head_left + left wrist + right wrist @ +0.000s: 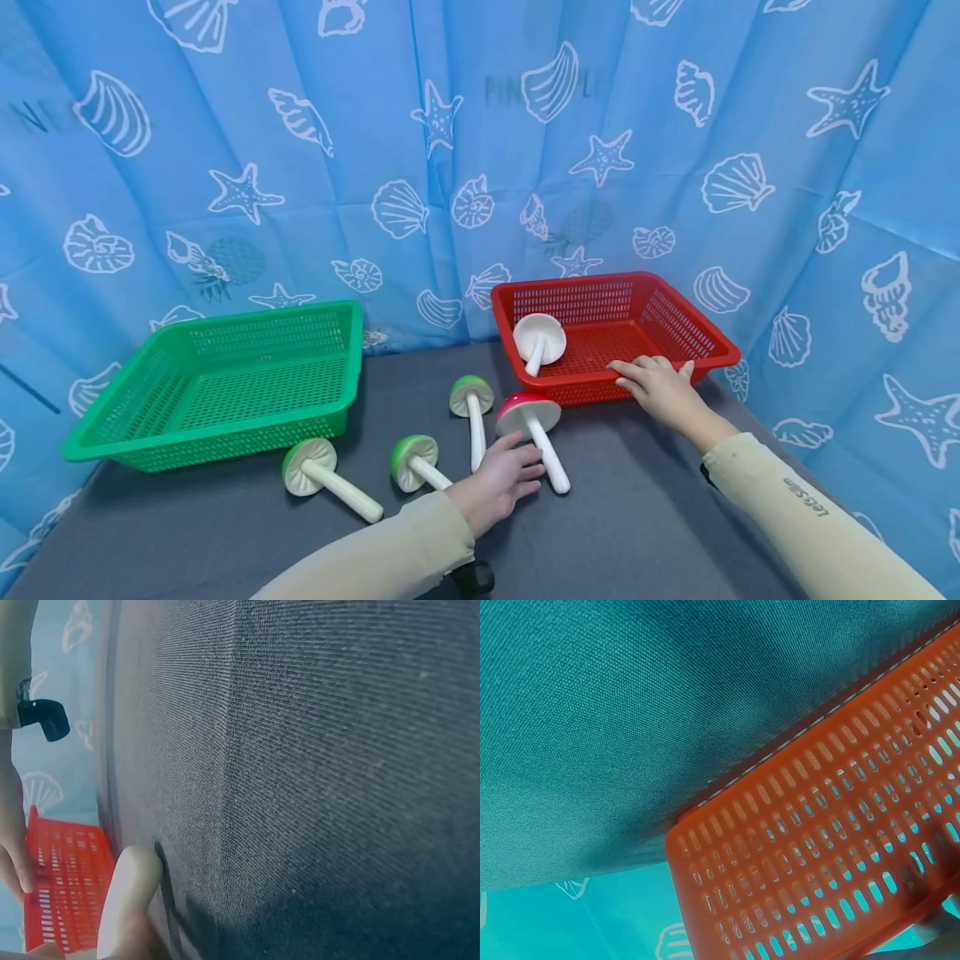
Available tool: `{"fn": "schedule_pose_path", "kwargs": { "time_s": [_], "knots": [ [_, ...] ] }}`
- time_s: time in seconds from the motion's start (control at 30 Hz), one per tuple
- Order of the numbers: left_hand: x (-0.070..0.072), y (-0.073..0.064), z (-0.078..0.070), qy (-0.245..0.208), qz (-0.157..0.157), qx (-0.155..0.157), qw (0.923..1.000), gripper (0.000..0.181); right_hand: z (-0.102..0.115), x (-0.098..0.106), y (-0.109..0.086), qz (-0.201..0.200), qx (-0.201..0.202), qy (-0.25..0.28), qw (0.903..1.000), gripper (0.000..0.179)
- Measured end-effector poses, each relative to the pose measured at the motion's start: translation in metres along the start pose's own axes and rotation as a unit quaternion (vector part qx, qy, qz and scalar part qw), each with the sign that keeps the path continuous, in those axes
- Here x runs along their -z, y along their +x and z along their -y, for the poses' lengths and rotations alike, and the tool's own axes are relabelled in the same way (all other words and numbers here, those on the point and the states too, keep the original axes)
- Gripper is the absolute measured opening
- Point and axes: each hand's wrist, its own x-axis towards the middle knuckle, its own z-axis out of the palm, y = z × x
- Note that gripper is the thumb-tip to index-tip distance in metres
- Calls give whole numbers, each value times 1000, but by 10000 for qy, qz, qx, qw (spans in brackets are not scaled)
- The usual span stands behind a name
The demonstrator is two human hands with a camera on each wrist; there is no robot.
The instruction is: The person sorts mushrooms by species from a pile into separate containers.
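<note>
Blue curtain fabric printed with white shells point(480, 75) is hanging behind a grey cloth-covered bench point(622, 508). From the head view, a toy mushroom with a glossy pink-red cap and white stem point(540, 437) is lying just in front of a red slotted plastic basket point(592, 390), its long axis running from the cap, near the basket, down to the stem end, nearer the person and farther right. The left hand point(501, 479) is hovering right beside it on the left, fingers loosely spread and holding nothing; whether a fingertip is touching the cap, I cannot tell. The right hand point(663, 396) is gripping the basket's near rim, farther from that mushroom. One white-stemmed mushroom point(540, 337) is resting inside the red basket. Three green-capped toy mushrooms point(471, 396) are lying between it and a green slotted plastic basket point(262, 387).

In the left wrist view, a pale stem end is showing just beyond the left hand's blurred digits, the red basket standing behind.

In the right wrist view, the right hand's fingers are partly showing at the rim, beside the slotted wall.
</note>
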Motion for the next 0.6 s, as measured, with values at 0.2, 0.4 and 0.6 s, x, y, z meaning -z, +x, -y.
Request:
{"fn": "schedule_pose_path", "kwargs": {
  "time_s": [0.2, 0.4, 0.6],
  "knots": [
    [-8, 9, 3, 134, -96, 18, 9999, 65, -1, 0, -1, -11, 5, -41, 10000, 42],
    [-18, 17, 5, 1, -279, -1, 9996, 64, 0, 0, -1, -52, -11, -52, 10000, 42],
    [-22, 19, 7, -119, -469, -94, 9988, 63, 1, 0, -1, -62, -5, -63, 10000, 42]
  ]
}}
